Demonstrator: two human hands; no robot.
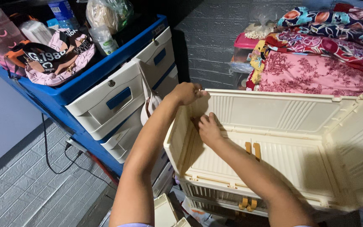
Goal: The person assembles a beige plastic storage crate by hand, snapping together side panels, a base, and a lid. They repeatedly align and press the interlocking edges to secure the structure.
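Note:
A large cream plastic crate (pixel 299 113) with ribbed walls stands open on top of a similar stacked crate. My left hand (pixel 186 92) grips the upper left corner of its rim, fingers curled over the edge. My right hand (pixel 209 128) reaches inside and presses against the left inner wall near that corner. Two yellow latches (pixel 253 150) sit on the crate's near wall.
A blue and white drawer cabinet (pixel 120 94) stands to the left, with a pink bag (pixel 57 59), bottles and a plastic sack on top. Folded patterned fabrics (pixel 320 54) are piled behind the crate. A black cable (pixel 59 162) runs across the grey brick-patterned floor.

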